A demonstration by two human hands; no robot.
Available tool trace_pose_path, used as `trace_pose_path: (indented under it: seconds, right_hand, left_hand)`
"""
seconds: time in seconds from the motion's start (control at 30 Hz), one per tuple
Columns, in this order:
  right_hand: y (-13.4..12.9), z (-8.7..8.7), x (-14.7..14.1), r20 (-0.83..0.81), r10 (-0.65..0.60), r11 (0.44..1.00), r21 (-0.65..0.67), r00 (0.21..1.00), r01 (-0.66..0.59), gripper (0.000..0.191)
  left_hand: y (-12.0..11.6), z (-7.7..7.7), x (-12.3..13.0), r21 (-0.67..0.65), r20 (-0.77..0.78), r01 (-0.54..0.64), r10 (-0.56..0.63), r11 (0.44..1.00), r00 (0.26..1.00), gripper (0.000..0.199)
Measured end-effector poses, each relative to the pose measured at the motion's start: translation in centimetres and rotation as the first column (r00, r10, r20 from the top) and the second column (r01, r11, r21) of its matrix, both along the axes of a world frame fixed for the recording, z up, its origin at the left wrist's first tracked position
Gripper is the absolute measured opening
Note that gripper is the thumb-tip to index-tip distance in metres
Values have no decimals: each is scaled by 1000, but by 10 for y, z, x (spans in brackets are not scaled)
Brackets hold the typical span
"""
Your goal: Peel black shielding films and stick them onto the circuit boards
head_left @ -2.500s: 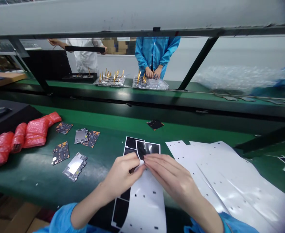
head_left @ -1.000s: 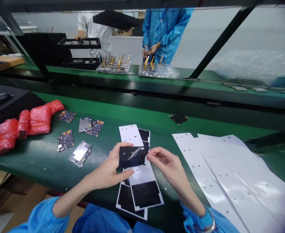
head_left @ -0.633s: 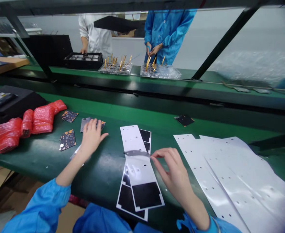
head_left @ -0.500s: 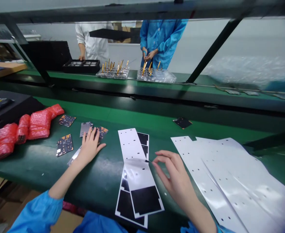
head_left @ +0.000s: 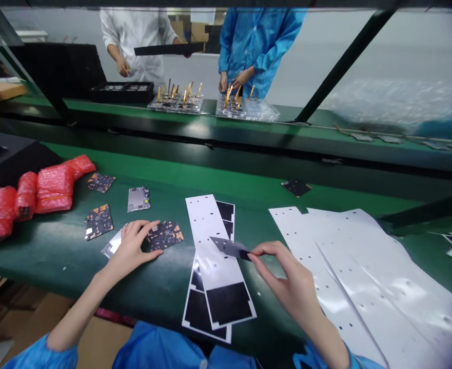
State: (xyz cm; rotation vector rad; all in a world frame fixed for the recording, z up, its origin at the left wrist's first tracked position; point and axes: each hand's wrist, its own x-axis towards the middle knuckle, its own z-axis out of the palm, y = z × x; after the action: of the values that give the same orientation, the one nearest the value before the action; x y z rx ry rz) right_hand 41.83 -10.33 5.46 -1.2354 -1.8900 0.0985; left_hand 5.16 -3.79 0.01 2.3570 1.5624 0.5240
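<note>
Thumb and fingers of my left hand point(head_left: 133, 247) grip the near-left edges of a dark circuit board point(head_left: 166, 234) with orange patches, which lies on the green bench. Between thumb and forefinger, my right hand point(head_left: 287, 269) pinches a thin dark grey film point(head_left: 230, 248) by its right end. That film hangs tilted over a white backing sheet point(head_left: 204, 220) with small black marks. A black rectangular sticker point(head_left: 229, 303) stays at the sheet's near end. Another sheet with black stickers point(head_left: 202, 316) lies crossed underneath. Partly behind my left hand is a silvery board point(head_left: 112, 243).
More circuit boards point(head_left: 99, 222) and a shielded board point(head_left: 138, 199) lie left, beside red bubble-wrap bundles point(head_left: 54, 187). Large white sheets point(head_left: 349, 266) cover the right side. A dark board point(head_left: 295, 187) lies further back. Across a rail, two people work near clear trays point(head_left: 177, 104).
The dark film has come up off the white sheet in my right hand. My left hand has drawn the circuit board nearer and rightward. The camera view has shifted slightly.
</note>
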Motion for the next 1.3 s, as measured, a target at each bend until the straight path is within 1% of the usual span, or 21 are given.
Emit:
trace_pose_path:
  seconds: [0.1,0.17,0.23,0.3,0.33,0.4,0.47,0.53,0.57,0.6,0.63,0.73,0.8,0.87,0.97,1.07,1.2,1.3]
  right_hand:
    - [-2,1,-4,-33,36,999,5,999,-36,13]
    - [-5,6,-6,-61,34,999,13,998,-34,16]
    - [-9,15,-8,-115,54,998,-6,992,-55,18]
    - [-14,29,-10,-226,110,990,-65,968,-127,18]
    - [-16,37,-12,-301,141,979,-100,943,-178,17]
    - [-18,51,-17,-450,173,951,-155,876,-267,13]
    - [-18,60,-26,-564,162,935,-174,810,-308,12]
    - [-15,62,-38,-645,111,937,-185,756,-296,14]
    - [-14,60,-44,-673,76,943,-193,736,-273,15]
    - [-12,58,-49,-690,41,949,-200,722,-245,17]
    - [-12,54,-54,-697,11,955,-205,717,-214,18]
    - [-14,43,-60,-680,-36,973,-192,732,-131,16]
    - [-19,38,-58,-680,-49,982,-166,732,-89,12]
    - [-23,34,-55,-696,-55,985,-154,716,-74,11]
    - [-29,32,-50,-718,-83,978,-191,692,-81,11]
    - [-31,29,-49,-724,-144,971,-236,675,-46,10]
    - [-31,28,-46,-745,-214,952,-303,631,-35,25]
    - [-29,30,-43,-774,-250,932,-356,582,-73,37]
  left_hand:
    - [-13,9,9,50,121,-3,-3,999,993,63]
    - [-21,19,17,110,197,6,-27,994,980,63]
    - [-28,30,27,171,262,13,-58,985,963,64]
    - [-32,39,39,194,347,29,-96,981,933,64]
    - [-33,43,45,183,402,46,-117,982,908,65]
    - [-36,46,59,144,523,104,-165,984,836,71]
    - [-39,47,73,125,646,188,-224,974,730,75]
    - [-41,49,87,150,743,266,-286,952,605,72]
    - [-43,52,92,170,775,280,-303,945,555,73]
    - [-44,55,97,182,792,276,-307,944,527,77]
    - [-45,59,100,191,798,256,-302,948,521,84]
    - [-48,69,104,228,791,190,-296,955,536,106]
    - [-49,72,103,258,783,196,-323,946,531,112]
    - [-51,72,101,250,777,209,-325,945,539,115]
    - [-55,71,100,198,776,204,-280,959,564,113]
    - [-56,72,101,219,776,200,-295,955,557,110]
    - [-53,72,103,227,783,227,-316,947,536,114]
    - [-51,70,103,210,795,259,-319,943,515,105]
